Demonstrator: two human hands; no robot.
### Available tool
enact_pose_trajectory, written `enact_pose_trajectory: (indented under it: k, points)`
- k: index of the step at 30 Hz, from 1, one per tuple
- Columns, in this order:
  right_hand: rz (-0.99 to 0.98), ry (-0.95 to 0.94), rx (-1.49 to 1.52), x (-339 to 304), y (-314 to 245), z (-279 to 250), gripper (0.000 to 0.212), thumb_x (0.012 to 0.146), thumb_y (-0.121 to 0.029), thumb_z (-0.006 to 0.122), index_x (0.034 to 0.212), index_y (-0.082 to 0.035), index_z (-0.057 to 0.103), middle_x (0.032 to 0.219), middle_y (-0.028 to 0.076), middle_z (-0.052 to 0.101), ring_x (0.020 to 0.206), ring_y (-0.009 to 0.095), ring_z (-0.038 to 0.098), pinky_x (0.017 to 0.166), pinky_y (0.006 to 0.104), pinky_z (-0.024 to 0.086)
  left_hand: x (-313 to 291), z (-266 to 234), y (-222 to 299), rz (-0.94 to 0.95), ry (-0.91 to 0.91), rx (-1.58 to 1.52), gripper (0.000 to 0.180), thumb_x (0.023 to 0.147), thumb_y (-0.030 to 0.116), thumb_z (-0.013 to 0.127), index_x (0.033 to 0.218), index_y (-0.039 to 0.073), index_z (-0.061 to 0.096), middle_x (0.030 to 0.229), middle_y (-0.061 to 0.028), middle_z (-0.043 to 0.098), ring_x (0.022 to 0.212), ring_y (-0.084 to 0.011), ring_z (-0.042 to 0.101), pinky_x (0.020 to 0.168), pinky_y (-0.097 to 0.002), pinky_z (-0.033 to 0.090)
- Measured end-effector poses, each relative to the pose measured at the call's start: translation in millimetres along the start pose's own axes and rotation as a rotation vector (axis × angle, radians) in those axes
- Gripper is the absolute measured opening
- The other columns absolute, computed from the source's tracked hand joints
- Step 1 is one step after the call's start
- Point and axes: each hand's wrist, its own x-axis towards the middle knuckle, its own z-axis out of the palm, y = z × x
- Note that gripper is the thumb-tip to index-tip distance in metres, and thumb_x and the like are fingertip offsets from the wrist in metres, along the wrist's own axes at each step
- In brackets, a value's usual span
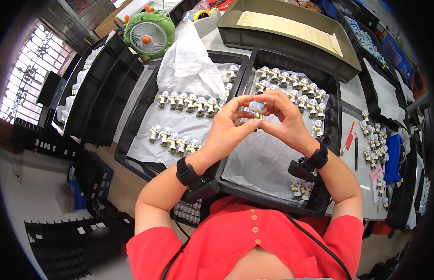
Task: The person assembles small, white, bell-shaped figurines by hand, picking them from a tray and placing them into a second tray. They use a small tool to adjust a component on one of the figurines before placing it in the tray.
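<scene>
Between my two hands, above the right-hand black tray (330, 186), I hold a small figurine (256, 108) with a pale blue head and a yellow and white body. The fingers of my left hand (233, 123) close on it from one side. My right hand (284, 121) grips it from the other, thumbs near its base. Below, rows of similar figurines (303, 84) stand on white paper at the tray's far end, and a few more figurines (301, 190) cluster at its near right corner. The left-hand black tray (133, 126) bears two main rows of figurines (189, 102).
Crumpled white paper (189, 60) covers the left tray's far part. Behind stand a green fan (149, 35) and a large olive bin (291, 39). To the right lie a red pen (348, 138), a dark slim tool (356, 154), loose figurines (373, 144) and a blue box (393, 158). Stacked black trays (102, 88) stand left.
</scene>
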Motion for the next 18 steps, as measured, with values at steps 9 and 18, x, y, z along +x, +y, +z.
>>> enact_pose_trajectory:
  k: [9, 18]
  points:
    - [-0.08, -0.073, -0.223, -1.6, -7.3, 5.6, 0.074, 0.067, -0.008, 0.078, 0.131, -0.011, 0.043, 0.112, 0.007, 0.051, 0.093, 0.019, 0.052, 0.077, 0.0316, 0.046, 1.2, 1.3, 5.0, -0.116, 0.03, -0.27, 0.054, 0.083, 0.009, 0.067, 0.129, 0.0, 0.04, 0.118, -0.0113, 0.045, 0.095, -0.0149, 0.059, 0.075, -0.0262, 0.053]
    - [-0.144, -0.024, -0.287, -2.0, -8.5, 5.3, 0.074, 0.064, -0.012, 0.081, 0.129, -0.011, 0.046, 0.115, 0.006, 0.052, 0.099, 0.02, 0.051, 0.082, 0.0318, 0.044, -1.9, 4.5, 0.7, -0.09, 0.008, -0.271, 0.05, 0.087, 0.011, 0.063, 0.129, 0.001, 0.037, 0.119, -0.0115, 0.05, 0.098, -0.0152, 0.059, 0.076, -0.0283, 0.053]
